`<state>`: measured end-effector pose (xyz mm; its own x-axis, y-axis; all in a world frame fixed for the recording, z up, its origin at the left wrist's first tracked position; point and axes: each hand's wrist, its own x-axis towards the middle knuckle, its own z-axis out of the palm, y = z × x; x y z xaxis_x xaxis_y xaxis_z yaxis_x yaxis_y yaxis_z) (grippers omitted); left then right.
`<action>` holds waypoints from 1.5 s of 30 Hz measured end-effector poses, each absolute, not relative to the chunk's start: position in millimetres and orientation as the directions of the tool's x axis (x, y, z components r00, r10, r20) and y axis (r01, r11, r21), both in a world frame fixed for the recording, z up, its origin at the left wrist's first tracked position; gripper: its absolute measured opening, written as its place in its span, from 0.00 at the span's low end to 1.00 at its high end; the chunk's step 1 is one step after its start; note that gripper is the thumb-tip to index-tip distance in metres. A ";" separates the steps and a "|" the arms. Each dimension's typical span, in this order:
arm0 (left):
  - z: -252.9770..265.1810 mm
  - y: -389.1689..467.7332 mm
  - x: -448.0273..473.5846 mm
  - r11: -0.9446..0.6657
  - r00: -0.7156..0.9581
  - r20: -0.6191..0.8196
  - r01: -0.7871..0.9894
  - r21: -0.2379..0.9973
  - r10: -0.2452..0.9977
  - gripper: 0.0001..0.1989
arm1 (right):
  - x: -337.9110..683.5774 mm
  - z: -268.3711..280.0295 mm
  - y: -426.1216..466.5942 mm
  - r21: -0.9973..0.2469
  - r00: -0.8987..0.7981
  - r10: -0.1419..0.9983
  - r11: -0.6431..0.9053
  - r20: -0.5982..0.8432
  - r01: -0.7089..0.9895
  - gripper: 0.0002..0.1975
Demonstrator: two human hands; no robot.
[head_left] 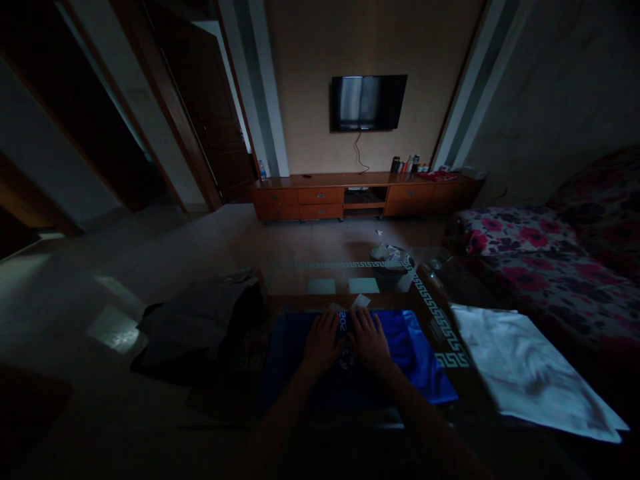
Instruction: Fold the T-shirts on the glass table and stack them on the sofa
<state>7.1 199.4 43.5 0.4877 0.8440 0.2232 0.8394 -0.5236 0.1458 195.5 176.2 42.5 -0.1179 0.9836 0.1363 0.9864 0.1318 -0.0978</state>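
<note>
A blue piece of clothing (400, 347), shiny like a sports jersey, lies folded into a rough rectangle on the glass coffee table (285, 283). White print, partly covered, shows near its middle. My left hand (323, 341) rests flat on the cloth, fingers stretched toward the far edge. Beside it, my right hand (369, 339) also lies flat with its fingers extended, the two thumbs close together. Off to the right is a folded white cloth (533, 367). On the left sits a dark grey heap of cloth (200, 320).
Past the table stands a bin (393, 260) with a light bag in it. A long wooden TV cabinet (320, 195) runs along the far wall under a television (369, 103). At the right is a flowered sofa (530, 233). The room is dim.
</note>
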 end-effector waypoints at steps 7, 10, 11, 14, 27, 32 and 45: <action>25.8 199.1 6.3 -0.529 0.498 0.201 0.835 0.151 0.843 0.33 | 191.0 25.8 177.4 -0.125 -0.134 0.988 0.143 0.077 0.982 0.34; 29.9 199.6 8.3 -0.526 0.495 0.198 0.837 0.154 0.846 0.33 | 190.4 27.2 177.1 -0.130 -0.129 0.988 0.140 0.087 0.982 0.33; 32.1 199.7 9.3 -0.528 0.497 0.200 0.835 0.155 0.844 0.33 | 189.5 27.9 177.3 -0.130 -0.132 0.987 0.144 0.097 0.981 0.33; 38.1 199.4 11.5 -0.569 0.537 0.203 0.805 0.168 0.819 0.35 | 185.7 28.2 178.2 -0.118 -0.187 0.973 0.203 0.133 0.972 0.33; 47.8 202.6 0.1 -0.475 0.436 0.187 0.807 0.352 0.880 0.31 | 187.5 41.8 181.9 -0.334 -0.175 0.982 0.191 0.076 0.923 0.31; 48.3 199.5 -20.9 -0.310 0.263 0.243 0.933 0.182 0.934 0.32 | 204.4 52.8 180.6 -0.239 0.008 0.998 0.008 0.065 0.971 0.30; 51.1 204.5 -49.6 -0.172 0.139 0.222 0.975 0.139 0.965 0.39 | 231.2 48.8 173.5 -0.073 0.167 0.985 -0.164 0.031 0.984 0.36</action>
